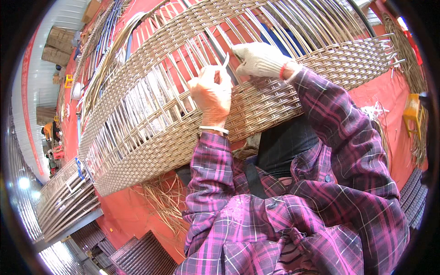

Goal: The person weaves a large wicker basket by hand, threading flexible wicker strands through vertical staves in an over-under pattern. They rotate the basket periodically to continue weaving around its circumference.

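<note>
A long woven wicker panel point(270, 103) of tan strands lies across in front of me, with dense bands and an open stretch of bare strands between them. My left hand point(211, 89), bare with a pale band at the wrist, is closed above the lower woven band. A short whitish strip point(226, 60) sticks up from its pinched fingertips. Just to the right, my right hand point(262, 59) wears a whitish knitted glove. Its fingers are bent together over the bare strands near a dark frame bar; what they grip, if anything, is hidden.
Red sheeting point(128, 215) covers the floor. Loose strands point(167, 201) lie below the panel. A yellow stool point(414, 114) stands at the right, with bundled strands point(403, 50) behind it. Dark woven pieces point(144, 254) lie at lower left; cardboard boxes point(58, 43) are at upper left.
</note>
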Action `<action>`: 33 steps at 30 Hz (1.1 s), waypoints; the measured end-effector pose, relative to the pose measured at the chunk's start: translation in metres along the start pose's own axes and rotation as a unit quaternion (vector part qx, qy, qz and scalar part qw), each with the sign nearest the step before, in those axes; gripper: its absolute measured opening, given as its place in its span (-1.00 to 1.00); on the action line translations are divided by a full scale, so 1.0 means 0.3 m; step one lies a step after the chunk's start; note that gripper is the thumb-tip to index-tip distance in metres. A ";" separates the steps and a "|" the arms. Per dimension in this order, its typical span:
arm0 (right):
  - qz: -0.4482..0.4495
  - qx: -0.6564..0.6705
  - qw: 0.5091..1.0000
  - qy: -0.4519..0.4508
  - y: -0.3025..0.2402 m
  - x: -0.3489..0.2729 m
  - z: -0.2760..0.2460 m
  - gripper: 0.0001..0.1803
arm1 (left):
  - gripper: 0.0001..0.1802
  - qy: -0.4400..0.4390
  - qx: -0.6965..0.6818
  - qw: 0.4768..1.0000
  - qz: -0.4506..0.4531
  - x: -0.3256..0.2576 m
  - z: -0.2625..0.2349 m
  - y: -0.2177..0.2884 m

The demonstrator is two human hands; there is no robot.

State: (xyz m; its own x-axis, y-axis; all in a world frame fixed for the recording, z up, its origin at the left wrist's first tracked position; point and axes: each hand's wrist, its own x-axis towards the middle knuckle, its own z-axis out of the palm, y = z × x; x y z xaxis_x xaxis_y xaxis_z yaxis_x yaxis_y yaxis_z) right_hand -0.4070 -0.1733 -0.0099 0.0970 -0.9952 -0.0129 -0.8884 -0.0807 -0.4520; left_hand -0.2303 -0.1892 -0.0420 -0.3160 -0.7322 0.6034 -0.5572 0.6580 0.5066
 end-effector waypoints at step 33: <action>0.025 -0.005 1.000 -0.019 0.163 -0.024 -0.045 -0.45 | -0.88 -0.071 0.015 0.997 0.042 0.025 0.114 0.077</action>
State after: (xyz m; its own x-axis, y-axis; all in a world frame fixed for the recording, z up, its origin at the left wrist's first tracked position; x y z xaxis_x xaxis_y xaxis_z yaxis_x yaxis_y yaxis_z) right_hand -0.4571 -0.1707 -0.0198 0.0703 -0.9951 -0.0694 -0.8969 -0.0326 -0.4411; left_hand -0.2719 -0.1855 -0.0470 -0.4663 -0.6935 0.5492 -0.5455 0.7142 0.4386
